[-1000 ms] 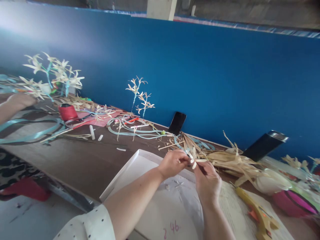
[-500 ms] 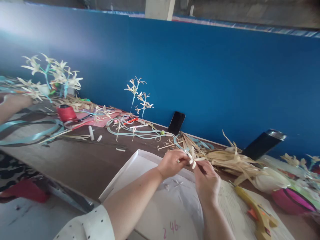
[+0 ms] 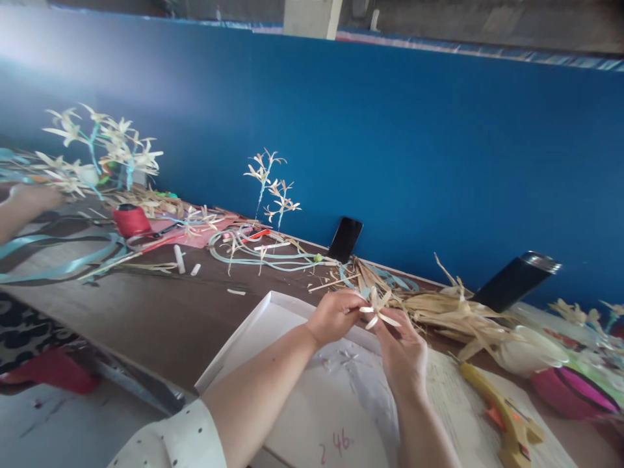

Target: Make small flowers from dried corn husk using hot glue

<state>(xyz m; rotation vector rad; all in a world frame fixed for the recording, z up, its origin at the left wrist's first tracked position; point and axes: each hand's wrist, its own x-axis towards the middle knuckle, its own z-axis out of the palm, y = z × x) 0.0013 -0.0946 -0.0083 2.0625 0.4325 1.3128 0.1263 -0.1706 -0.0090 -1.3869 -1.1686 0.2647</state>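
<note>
Above the far edge of a white shallow box (image 3: 244,335), both my hands are closed around a small cream flower (image 3: 377,309) with narrow pointed petals. My left hand (image 3: 336,315) pinches at the flower's left side, its fingertips partly hidden. From the right, my right hand (image 3: 403,348) grips it behind and below the petals with thumb and fingers. The blossom faces me, petals spread like a star. Whatever stem it has is mostly hidden by the fingers.
Dried husks (image 3: 443,312) and a dark flask (image 3: 517,281) lie beyond my right hand; a yellow glue gun (image 3: 504,416) is nearer. A phone (image 3: 345,239) leans on the blue partition (image 3: 390,149). Finished flower sprays (image 3: 114,146) and another person's hand (image 3: 34,198) are at left.
The flower between my hands has turned, so its petals now spread open toward me. My right hand has shifted slightly left; the surroundings look the same.
</note>
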